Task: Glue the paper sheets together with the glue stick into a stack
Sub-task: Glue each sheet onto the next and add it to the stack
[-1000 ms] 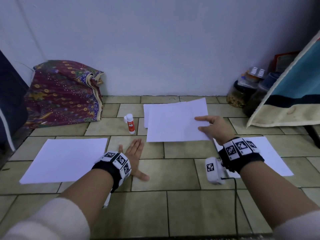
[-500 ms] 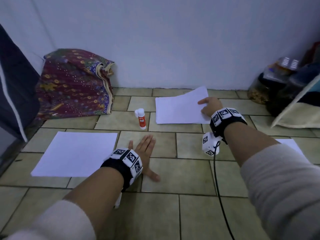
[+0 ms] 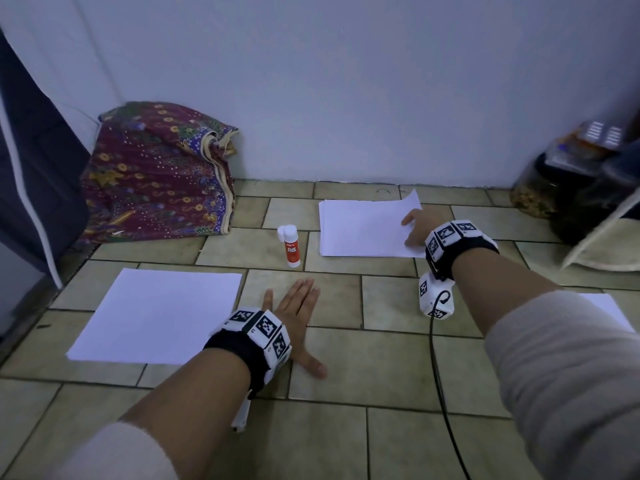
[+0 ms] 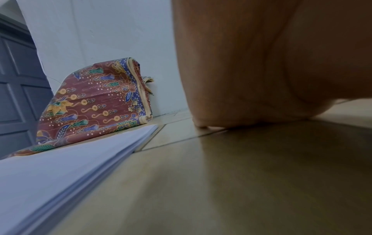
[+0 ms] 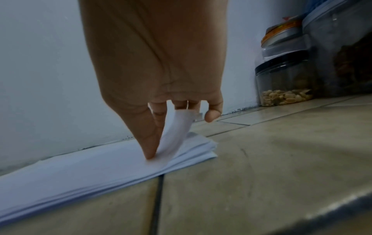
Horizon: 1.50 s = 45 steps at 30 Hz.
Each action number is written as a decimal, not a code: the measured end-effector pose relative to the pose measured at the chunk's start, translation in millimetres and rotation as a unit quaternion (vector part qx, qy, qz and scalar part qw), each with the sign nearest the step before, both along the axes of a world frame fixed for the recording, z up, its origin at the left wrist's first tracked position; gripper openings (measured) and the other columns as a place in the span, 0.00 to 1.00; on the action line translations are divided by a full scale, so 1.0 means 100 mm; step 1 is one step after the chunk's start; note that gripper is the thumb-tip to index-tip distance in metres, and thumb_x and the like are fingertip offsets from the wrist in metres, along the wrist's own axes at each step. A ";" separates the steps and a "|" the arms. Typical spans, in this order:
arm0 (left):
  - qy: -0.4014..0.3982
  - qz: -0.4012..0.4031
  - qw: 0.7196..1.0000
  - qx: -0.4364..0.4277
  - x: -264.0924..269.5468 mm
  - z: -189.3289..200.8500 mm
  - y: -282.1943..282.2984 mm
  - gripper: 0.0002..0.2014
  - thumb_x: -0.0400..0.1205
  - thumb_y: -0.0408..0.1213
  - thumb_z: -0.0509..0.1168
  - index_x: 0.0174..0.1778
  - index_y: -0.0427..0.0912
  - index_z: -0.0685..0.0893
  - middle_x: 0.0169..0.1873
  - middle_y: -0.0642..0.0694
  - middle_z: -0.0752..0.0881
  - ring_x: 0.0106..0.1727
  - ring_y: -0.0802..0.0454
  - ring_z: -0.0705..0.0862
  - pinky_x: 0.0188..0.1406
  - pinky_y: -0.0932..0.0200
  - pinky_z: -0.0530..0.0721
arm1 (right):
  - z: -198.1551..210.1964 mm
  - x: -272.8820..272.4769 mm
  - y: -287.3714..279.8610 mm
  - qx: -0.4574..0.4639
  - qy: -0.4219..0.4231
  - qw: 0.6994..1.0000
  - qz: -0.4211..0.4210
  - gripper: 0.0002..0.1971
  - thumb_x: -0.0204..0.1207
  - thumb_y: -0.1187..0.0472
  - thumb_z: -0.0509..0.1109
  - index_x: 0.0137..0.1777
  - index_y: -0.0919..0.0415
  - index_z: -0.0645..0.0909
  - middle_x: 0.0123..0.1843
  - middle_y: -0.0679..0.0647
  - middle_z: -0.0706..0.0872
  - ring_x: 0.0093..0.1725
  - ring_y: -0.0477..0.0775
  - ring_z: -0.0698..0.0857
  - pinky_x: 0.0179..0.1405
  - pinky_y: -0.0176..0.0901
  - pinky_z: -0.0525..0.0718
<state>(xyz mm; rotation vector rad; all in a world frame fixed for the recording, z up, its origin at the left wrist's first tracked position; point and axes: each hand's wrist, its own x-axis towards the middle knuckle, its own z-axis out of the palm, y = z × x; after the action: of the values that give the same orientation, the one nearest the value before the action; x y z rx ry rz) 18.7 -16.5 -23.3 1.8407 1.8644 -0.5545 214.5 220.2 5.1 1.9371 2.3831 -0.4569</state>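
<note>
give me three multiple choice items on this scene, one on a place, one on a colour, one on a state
1. Where is the glue stick?
A. upright on the floor, left of the far stack
B. in the left hand
C. on the near-left sheets

2. What colour is its label?
A. green
B. red-orange
C. black

3. What is the right hand doing?
A. lying flat on bare tile
B. gripping a jar
C. lifting a corner of the top sheet

Answers:
1 A, it stands on a tile beside the far stack.
2 B, the body under the white cap is red-orange.
3 C, the right wrist view shows the corner curled up between thumb and fingers.
</note>
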 end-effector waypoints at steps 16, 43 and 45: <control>0.016 0.006 1.000 0.024 0.01 -0.04 -0.03 0.77 0.51 0.85 0.60 0.81 0.40 0.28 0.80 0.49 0.25 0.83 0.50 0.29 0.77 0.31 0.36 | -0.01 0.60 -1.19 -0.129 -0.084 0.987 0.054 0.67 0.58 0.26 0.73 0.83 0.69 0.44 0.84 0.66 0.49 0.83 0.65 0.51 0.81 0.60 0.57; -0.118 0.115 0.975 0.150 -0.32 0.46 -0.35 0.42 0.79 0.49 0.71 0.84 0.44 0.56 0.84 0.48 0.56 0.84 0.51 0.56 0.80 0.58 0.55 | -0.03 0.78 -1.73 -0.163 -0.169 0.968 0.083 0.76 0.55 0.34 0.81 0.80 0.68 0.25 0.83 0.63 0.28 0.83 0.65 0.32 0.83 0.58 0.46; -0.079 0.178 0.962 0.191 -0.54 0.52 -0.41 0.46 0.77 0.47 0.73 0.84 0.39 0.53 0.84 0.44 0.54 0.85 0.48 0.52 0.81 0.55 0.54 | -0.04 0.79 -1.72 -0.159 -0.165 0.970 0.081 0.77 0.54 0.34 0.81 0.80 0.67 0.25 0.83 0.63 0.28 0.83 0.65 0.32 0.83 0.58 0.46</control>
<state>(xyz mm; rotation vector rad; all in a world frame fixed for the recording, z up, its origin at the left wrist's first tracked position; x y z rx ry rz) -35.7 -57.2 28.3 1.6456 2.2320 0.0839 293.2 48.6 0.6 1.5306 2.0862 -0.4353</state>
